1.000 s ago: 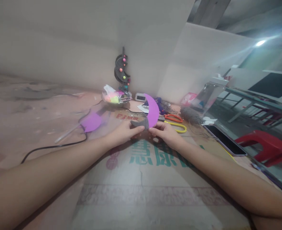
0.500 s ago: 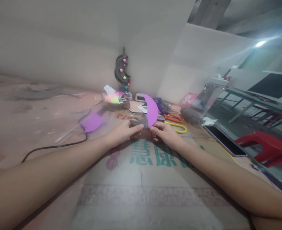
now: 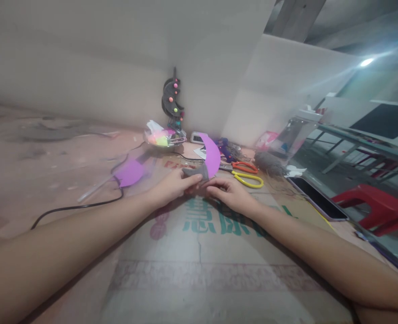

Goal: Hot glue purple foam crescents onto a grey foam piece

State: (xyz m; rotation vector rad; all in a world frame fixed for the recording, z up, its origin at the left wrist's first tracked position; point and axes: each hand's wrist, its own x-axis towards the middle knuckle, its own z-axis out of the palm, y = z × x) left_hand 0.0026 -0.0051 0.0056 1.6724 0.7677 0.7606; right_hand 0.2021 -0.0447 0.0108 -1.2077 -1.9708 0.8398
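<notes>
A purple foam crescent [image 3: 212,155] stands upright over the cardboard sheet [image 3: 199,252], its lower tip wrapped in grey yarn [image 3: 196,172]. My left hand [image 3: 174,186] pinches the grey-wrapped tip, fingers closed on it. My right hand [image 3: 231,194] sits just right of and below the tip, fingers curled together close to the yarn; what they pinch is too small to see.
Orange and yellow scissors [image 3: 248,174] lie behind my right hand, beside a grey yarn ball [image 3: 268,163]. A purple foam offcut [image 3: 128,173] and a black cable [image 3: 80,206] lie at left. A bowl of coloured pompoms [image 3: 161,137], a black crescent ornament [image 3: 172,101], a phone [image 3: 315,195].
The purple crescent has tilted and shifted slightly left. My right hand has dropped lower and drawn back from the crescent's tip, while my left hand keeps its pinch.
</notes>
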